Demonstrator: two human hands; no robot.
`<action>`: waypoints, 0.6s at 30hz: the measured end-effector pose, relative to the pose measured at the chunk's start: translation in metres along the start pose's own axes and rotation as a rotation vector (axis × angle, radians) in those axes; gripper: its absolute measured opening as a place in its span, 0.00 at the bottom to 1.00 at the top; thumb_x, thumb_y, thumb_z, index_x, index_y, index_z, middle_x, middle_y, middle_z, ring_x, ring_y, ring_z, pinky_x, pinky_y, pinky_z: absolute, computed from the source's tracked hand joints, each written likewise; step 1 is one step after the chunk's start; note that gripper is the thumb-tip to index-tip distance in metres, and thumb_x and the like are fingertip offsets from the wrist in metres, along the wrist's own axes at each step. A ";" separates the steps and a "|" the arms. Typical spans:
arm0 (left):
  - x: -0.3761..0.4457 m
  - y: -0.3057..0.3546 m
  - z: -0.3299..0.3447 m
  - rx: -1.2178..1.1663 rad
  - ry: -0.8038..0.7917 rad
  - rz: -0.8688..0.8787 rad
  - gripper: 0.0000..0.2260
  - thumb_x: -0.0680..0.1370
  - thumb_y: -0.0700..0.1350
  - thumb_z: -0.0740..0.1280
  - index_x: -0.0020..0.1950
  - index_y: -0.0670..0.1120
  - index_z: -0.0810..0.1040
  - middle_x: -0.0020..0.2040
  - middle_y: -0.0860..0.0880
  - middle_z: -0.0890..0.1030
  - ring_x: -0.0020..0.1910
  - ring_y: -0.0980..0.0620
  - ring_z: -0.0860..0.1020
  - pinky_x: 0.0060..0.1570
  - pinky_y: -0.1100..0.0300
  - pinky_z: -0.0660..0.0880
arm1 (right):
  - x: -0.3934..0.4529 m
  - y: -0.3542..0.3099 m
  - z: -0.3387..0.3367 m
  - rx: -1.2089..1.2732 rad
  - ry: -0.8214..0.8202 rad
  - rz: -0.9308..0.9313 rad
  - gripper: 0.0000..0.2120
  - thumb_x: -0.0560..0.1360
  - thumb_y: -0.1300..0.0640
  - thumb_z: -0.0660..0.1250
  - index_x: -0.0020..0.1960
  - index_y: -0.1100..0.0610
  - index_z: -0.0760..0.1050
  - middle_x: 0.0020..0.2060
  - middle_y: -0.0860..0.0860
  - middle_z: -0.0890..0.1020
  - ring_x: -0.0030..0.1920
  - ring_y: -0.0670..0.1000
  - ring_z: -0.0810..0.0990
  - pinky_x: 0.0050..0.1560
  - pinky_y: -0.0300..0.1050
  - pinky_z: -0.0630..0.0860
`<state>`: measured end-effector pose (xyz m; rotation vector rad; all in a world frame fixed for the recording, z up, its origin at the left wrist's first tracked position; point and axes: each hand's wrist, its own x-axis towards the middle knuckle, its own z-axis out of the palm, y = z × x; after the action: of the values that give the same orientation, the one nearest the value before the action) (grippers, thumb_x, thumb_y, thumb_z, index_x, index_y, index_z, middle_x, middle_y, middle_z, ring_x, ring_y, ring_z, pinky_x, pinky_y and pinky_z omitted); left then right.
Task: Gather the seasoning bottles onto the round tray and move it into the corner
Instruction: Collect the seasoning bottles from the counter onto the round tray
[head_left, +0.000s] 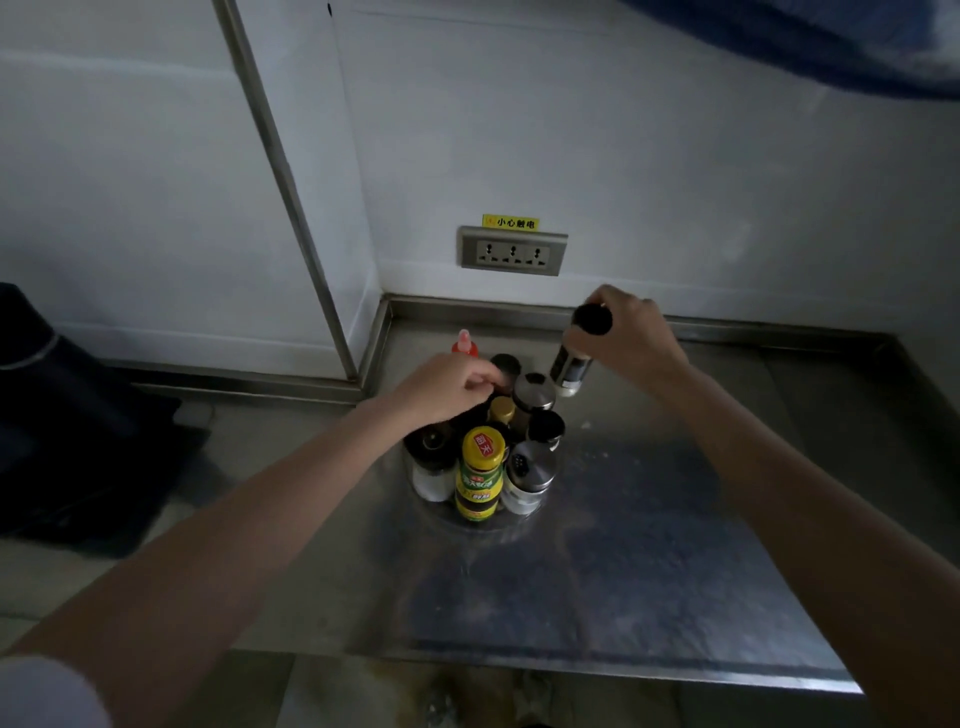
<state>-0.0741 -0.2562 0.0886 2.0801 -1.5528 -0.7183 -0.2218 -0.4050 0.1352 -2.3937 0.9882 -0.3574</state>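
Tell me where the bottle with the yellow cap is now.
In the head view, the bottle with the yellow cap stands at the front of the round tray, between two shakers, below the left hand.

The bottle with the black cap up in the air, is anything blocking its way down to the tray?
Yes. The bottle in the right hand hangs behind the tray, which is crowded with bottles, and the left hand reaches over them.

Steel counter (623, 571) bearing round tray (441, 512)
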 end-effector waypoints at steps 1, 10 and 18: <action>0.008 0.000 0.000 0.082 -0.069 -0.011 0.14 0.78 0.43 0.62 0.64 0.45 0.74 0.62 0.46 0.78 0.60 0.51 0.76 0.62 0.57 0.72 | 0.001 -0.005 -0.002 0.038 0.004 -0.015 0.15 0.71 0.54 0.68 0.55 0.59 0.73 0.44 0.53 0.76 0.43 0.52 0.75 0.38 0.40 0.74; 0.035 -0.009 0.024 0.254 -0.055 -0.157 0.12 0.75 0.49 0.66 0.54 0.43 0.77 0.50 0.46 0.81 0.48 0.48 0.80 0.47 0.57 0.76 | 0.010 -0.005 0.008 0.155 -0.224 0.009 0.07 0.72 0.60 0.68 0.48 0.57 0.72 0.36 0.50 0.77 0.26 0.45 0.77 0.27 0.34 0.74; 0.033 -0.012 0.016 0.397 0.048 -0.119 0.11 0.77 0.46 0.64 0.53 0.40 0.77 0.49 0.42 0.81 0.47 0.45 0.80 0.48 0.56 0.76 | 0.016 -0.010 0.021 0.107 -0.286 -0.082 0.09 0.69 0.58 0.70 0.48 0.55 0.74 0.43 0.52 0.79 0.35 0.46 0.74 0.42 0.46 0.76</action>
<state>-0.0680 -0.2850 0.0640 2.4712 -1.6628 -0.4183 -0.1960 -0.4026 0.1241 -2.3107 0.7258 -0.0899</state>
